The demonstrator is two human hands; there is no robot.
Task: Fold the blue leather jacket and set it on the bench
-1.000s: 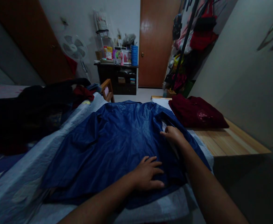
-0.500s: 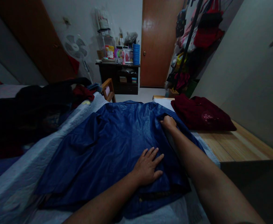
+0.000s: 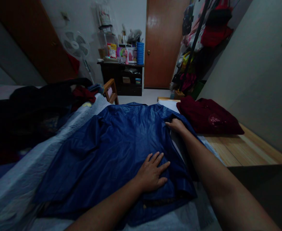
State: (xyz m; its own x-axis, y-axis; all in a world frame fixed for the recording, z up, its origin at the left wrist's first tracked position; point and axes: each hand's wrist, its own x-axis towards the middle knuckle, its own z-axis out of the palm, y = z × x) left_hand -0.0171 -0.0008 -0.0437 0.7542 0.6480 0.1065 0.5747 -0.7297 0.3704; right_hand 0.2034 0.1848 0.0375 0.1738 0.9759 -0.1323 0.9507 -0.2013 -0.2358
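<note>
jacket (image 3: 128, 138) lies under left hand (image 3: 148, 175), fingers (image 3: 164, 166) splayed; right hand (image 3: 177, 125) has reached underarm (image 3: 169, 116), likely the work spot. right grip: cannot tell.

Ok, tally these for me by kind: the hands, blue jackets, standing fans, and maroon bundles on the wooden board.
Hands: 2 (left hand, right hand)
Blue jacket: 1
Standing fan: 1
Maroon bundle: 1
Total: 5

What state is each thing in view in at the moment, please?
Blue jacket: spread out, creased.
Left hand: open, palm down on the jacket.
Right hand: curled at the jacket's underarm; grip unclear.
Maroon garment: folded.
Dark clothes: heaped.
Far door: closed.
Fan: standing, blades apparently still.
</note>
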